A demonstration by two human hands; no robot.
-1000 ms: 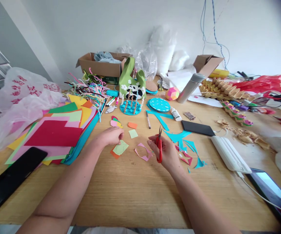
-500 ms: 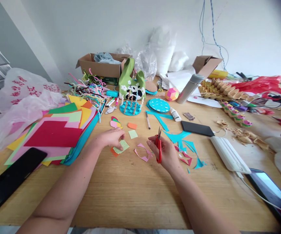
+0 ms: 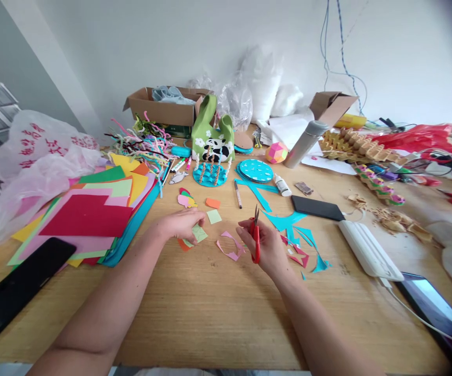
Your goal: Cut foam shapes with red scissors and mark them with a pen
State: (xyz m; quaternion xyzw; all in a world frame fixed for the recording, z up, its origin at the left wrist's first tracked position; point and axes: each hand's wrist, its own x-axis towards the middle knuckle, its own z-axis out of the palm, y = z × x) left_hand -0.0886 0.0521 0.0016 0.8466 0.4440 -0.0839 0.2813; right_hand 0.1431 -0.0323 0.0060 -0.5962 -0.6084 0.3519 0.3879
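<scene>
My left hand (image 3: 182, 225) is over a light green paper piece (image 3: 199, 234) with a drawn outline. Its bent fingers and thumb are at the edge of that piece, and part of the grip is hidden. An orange paper piece (image 3: 184, 246) peeks out underneath. In my right hand (image 3: 269, 245) are red-handled scissors (image 3: 256, 240), points upward and blades nearly closed. Between the hands lies a pink paper offcut (image 3: 231, 255) with a cut-out middle. Just beyond are a pale green square (image 3: 213, 216), an orange rectangle (image 3: 212, 202) and several small coloured cutouts (image 3: 185, 199).
Coloured sheets (image 3: 88, 219) and a black phone (image 3: 25, 287) lie at left. Blue offcuts (image 3: 288, 222), a white power bank (image 3: 370, 248) and another phone (image 3: 433, 303) are at right. Farther back stand a green panda bag (image 3: 210, 136), blue discs (image 3: 256, 171) and a grey bottle (image 3: 306, 143).
My left hand has shifted slightly to the right over the light green paper. My right hand and the scissors stay nearly where they were.
</scene>
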